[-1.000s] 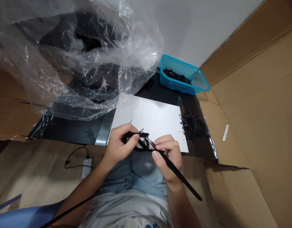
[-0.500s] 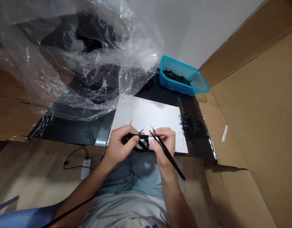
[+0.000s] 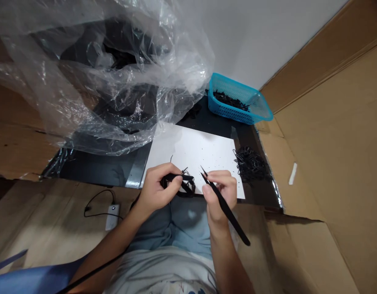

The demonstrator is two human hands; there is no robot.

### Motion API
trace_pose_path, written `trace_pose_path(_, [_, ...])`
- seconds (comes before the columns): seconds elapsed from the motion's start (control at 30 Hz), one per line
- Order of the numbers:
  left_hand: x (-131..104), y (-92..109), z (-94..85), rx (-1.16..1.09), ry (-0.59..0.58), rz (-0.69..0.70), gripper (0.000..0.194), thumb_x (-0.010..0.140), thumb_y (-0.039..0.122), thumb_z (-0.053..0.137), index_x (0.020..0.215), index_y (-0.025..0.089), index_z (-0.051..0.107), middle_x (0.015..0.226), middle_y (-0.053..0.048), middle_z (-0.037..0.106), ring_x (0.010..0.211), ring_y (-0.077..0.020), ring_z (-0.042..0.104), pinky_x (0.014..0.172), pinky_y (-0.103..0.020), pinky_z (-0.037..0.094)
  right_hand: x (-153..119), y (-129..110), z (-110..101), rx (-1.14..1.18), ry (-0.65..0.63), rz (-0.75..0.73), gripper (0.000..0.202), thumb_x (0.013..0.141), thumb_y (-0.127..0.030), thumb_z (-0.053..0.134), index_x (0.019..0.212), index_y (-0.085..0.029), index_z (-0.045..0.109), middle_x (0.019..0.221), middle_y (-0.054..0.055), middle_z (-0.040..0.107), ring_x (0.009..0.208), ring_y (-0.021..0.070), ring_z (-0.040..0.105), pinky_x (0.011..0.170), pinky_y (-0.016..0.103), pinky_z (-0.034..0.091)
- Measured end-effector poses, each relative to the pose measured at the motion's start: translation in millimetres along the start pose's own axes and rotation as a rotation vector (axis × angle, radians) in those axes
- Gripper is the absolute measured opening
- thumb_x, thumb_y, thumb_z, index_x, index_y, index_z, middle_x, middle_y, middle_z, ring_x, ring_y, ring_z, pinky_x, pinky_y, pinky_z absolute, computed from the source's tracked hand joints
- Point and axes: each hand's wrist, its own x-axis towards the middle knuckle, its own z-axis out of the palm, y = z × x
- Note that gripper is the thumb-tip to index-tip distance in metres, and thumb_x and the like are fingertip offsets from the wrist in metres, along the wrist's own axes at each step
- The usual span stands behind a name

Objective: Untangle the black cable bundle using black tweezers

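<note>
Between the thumb and fingers of my left hand (image 3: 157,185) is a thin black strip-like piece (image 3: 187,177), pointing right. Thin black loops (image 3: 188,191) hang just below it, and whether the hand grips them too is hard to see. My right hand (image 3: 222,190) is closed around black tweezers (image 3: 231,216). Their tips point up and left, slightly apart with nothing visible between them, a short gap to the right of the black piece. Both hands are over the near edge of a white sheet (image 3: 188,143) dotted with small black specks.
A tangled heap of black loops (image 3: 252,164) lies right of the sheet. Behind it stands a blue basket (image 3: 234,113) holding black pieces. Clear plastic (image 3: 130,81) covers the back left. Cardboard (image 3: 335,122) walls the right side. A white box with a cable (image 3: 112,217) lies lower left.
My right hand with the tweezers has moved right and slightly down, away from the black piece. The tweezer tips are closer together. My left hand keeps its grip; the view has shifted slightly.
</note>
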Motion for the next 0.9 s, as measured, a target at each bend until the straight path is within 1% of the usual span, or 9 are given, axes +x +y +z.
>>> trace_pose_path(0.1, [0, 1, 0.6, 0.010, 0.010, 0.006, 0.016, 0.079, 0.019, 0.056, 0.065, 0.015, 0.060, 0.057, 0.000, 0.058, 0.051, -0.0118, 0.051, 0.050, -0.022, 0.038, -3, -8, -7, -0.023, -0.159, -0.088, 0.020, 0.081, -0.013, 0.055, 0.096, -0.026, 0.056, 0.087, 0.002, 0.058, 0.081, 0.0191, 0.058, 0.069, 0.035, 0.048])
trace_pose_path(0.17, [0, 2, 1.0, 0.016, 0.017, 0.003, 0.016, 0.079, 0.019, 0.056, 0.064, 0.015, 0.060, 0.056, 0.000, 0.058, 0.051, -0.0116, 0.051, 0.050, -0.022, 0.038, -6, -11, -7, -0.022, -0.218, -0.093, 0.023, 0.082, -0.010, 0.054, 0.098, -0.026, 0.054, 0.086, 0.002, 0.059, 0.080, 0.0192, 0.057, 0.068, 0.036, 0.049])
trace_pose_path(0.3, [1, 3, 1.2, 0.023, 0.023, -0.006, 0.017, 0.078, 0.020, 0.055, 0.062, 0.015, 0.059, 0.055, 0.000, 0.057, 0.050, -0.0117, 0.050, 0.050, -0.023, 0.037, -10, -8, -4, -0.019, -0.195, -0.060, 0.024, 0.082, -0.010, 0.052, 0.099, -0.026, 0.051, 0.085, 0.002, 0.059, 0.078, 0.0192, 0.058, 0.067, 0.037, 0.050])
trace_pose_path(0.5, [0, 1, 1.5, 0.011, 0.014, -0.009, 0.016, 0.078, 0.020, 0.055, 0.062, 0.015, 0.059, 0.055, 0.000, 0.057, 0.050, -0.0119, 0.050, 0.049, -0.023, 0.037, -8, -5, -3, -0.044, -0.216, -0.065, 0.023, 0.082, -0.010, 0.053, 0.099, -0.026, 0.050, 0.085, 0.002, 0.059, 0.078, 0.0191, 0.058, 0.068, 0.037, 0.050])
trace_pose_path(0.63, [0, 0, 1.2, -0.020, 0.004, -0.020, 0.016, 0.077, 0.019, 0.056, 0.063, 0.015, 0.060, 0.054, 0.000, 0.056, 0.049, -0.0116, 0.049, 0.048, -0.023, 0.036, -10, -4, -3, -0.005, -0.218, -0.022, 0.024, 0.082, -0.009, 0.054, 0.099, -0.026, 0.051, 0.086, 0.002, 0.059, 0.080, 0.0186, 0.058, 0.070, 0.036, 0.049])
trace_pose_path(0.77, [1, -1, -1.3, -0.079, -0.032, -0.038, 0.014, 0.077, 0.018, 0.057, 0.064, 0.015, 0.060, 0.056, 0.000, 0.057, 0.051, -0.0115, 0.049, 0.050, -0.022, 0.036, -14, -1, -2, 0.089, -0.208, 0.084, 0.024, 0.082, -0.010, 0.055, 0.098, -0.027, 0.052, 0.089, 0.001, 0.059, 0.083, 0.0180, 0.058, 0.072, 0.034, 0.048])
trace_pose_path(0.83, [2, -1, -3.4, -0.123, -0.061, -0.052, 0.013, 0.078, 0.017, 0.057, 0.065, 0.015, 0.060, 0.058, 0.000, 0.058, 0.053, -0.0116, 0.050, 0.051, -0.022, 0.037, -14, 0, 0, 0.190, -0.183, 0.139, 0.022, 0.081, -0.011, 0.055, 0.096, -0.026, 0.053, 0.087, 0.000, 0.059, 0.081, 0.0174, 0.058, 0.070, 0.032, 0.047])
trace_pose_path(0.9, [2, -2, -5.5, -0.174, -0.093, -0.065, 0.013, 0.078, 0.017, 0.057, 0.065, 0.015, 0.060, 0.057, 0.001, 0.057, 0.053, -0.0111, 0.049, 0.050, -0.022, 0.036, -14, 0, 5, 0.337, -0.124, 0.191, 0.019, 0.080, -0.012, 0.054, 0.092, -0.026, 0.052, 0.082, -0.001, 0.059, 0.076, 0.0163, 0.057, 0.066, 0.030, 0.046])
